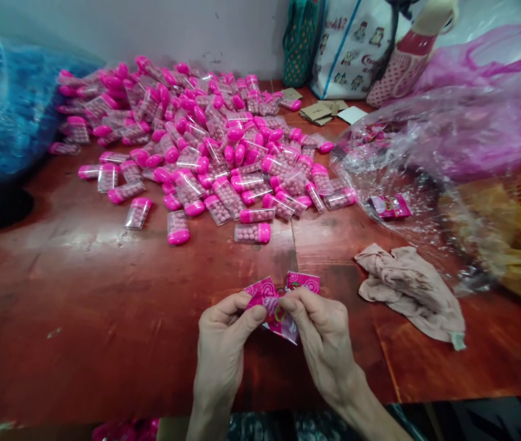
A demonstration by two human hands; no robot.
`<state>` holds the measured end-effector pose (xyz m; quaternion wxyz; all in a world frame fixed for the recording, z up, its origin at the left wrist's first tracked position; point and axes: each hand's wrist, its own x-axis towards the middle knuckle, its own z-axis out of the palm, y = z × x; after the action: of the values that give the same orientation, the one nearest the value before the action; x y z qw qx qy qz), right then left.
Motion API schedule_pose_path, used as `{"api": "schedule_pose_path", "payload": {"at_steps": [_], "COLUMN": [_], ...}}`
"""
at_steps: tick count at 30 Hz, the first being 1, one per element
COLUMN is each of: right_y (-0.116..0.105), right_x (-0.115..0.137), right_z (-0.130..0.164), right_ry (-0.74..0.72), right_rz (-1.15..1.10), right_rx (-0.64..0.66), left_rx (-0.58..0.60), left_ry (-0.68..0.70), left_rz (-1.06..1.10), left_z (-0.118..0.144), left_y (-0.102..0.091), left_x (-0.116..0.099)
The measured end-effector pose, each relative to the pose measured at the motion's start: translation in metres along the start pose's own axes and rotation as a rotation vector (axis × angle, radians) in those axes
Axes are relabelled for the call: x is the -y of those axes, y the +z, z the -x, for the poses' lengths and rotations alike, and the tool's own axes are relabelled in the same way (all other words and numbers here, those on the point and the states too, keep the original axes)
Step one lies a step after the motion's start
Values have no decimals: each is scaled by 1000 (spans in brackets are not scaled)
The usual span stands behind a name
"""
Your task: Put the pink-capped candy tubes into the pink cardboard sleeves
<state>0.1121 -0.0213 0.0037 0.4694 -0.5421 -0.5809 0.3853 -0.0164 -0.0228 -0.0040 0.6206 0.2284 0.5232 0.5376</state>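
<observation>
Pink printed packaging pieces (282, 326), perhaps label sleeves, are pinched between my two hands above the table's near part. My left hand (222, 343) grips the left side with thumb and forefinger. On the other side, my right hand (323, 337) has its fingers closed on a piece, and another pink printed bit sticks up behind those fingers. Whether the pieces are joined is hidden by my fingers. Beyond both hands lies a heap of small clear containers (224, 197) with bright pink caps, filled with round pink balls.
A crumpled beige cloth (409, 294) lies to the right. Behind it spreads a clear plastic bag (393, 165) with a pink printed packet (389, 206). A blue plastic bag (16, 116) stands at left. Cardboard pieces (318, 113) and a printed white bag (349, 52) are at the back.
</observation>
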Motion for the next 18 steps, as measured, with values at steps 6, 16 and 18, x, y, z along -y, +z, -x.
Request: {"api": "schedule_pose_path", "payload": {"at_steps": [6, 16, 18], "right_y": [-2, 12, 14], "right_x": [7, 8, 7], "right_z": [-2, 4, 5], "right_ry": [92, 37, -31], "right_rz": [-43, -68, -47], "right_rx": [107, -41, -50], "left_rx": [-112, -359, -356], "left_ry": [180, 388, 466], "left_rz": [-83, -228, -232], "left_z": [0, 3, 5], "left_y": [-6, -1, -1], "left_x": [10, 8, 7]}}
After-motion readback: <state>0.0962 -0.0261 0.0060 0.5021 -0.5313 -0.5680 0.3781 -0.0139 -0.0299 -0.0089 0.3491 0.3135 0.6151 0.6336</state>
